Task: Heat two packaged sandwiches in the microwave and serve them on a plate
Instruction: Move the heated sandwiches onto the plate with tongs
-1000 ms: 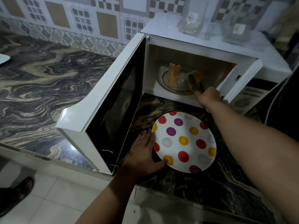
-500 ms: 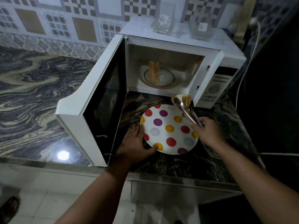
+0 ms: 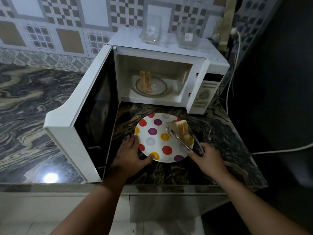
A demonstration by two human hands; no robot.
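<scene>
A white microwave (image 3: 208,85) stands on the marbled counter with its door (image 3: 94,116) swung wide to the left. One sandwich (image 3: 145,81) stands upright on the glass turntable inside. A white plate with coloured dots (image 3: 152,141) lies in front of the oven. My left hand (image 3: 130,155) rests at the plate's left rim, thumb pressing on its near edge. My right hand (image 3: 205,155) grips metal tongs (image 3: 183,141) whose jaws clamp a second sandwich (image 3: 182,128) over the plate's right side.
Two clear plastic sandwich packs (image 3: 150,29) (image 3: 187,36) sit on top of the microwave. A white cable (image 3: 235,65) hangs down the dark wall at right. The counter edge (image 3: 152,187) runs just below my hands, with floor tiles beneath.
The tongs took one sandwich out of the oven and carried it toward me, onto the plate's right side. My left hand stayed at the plate's left rim.
</scene>
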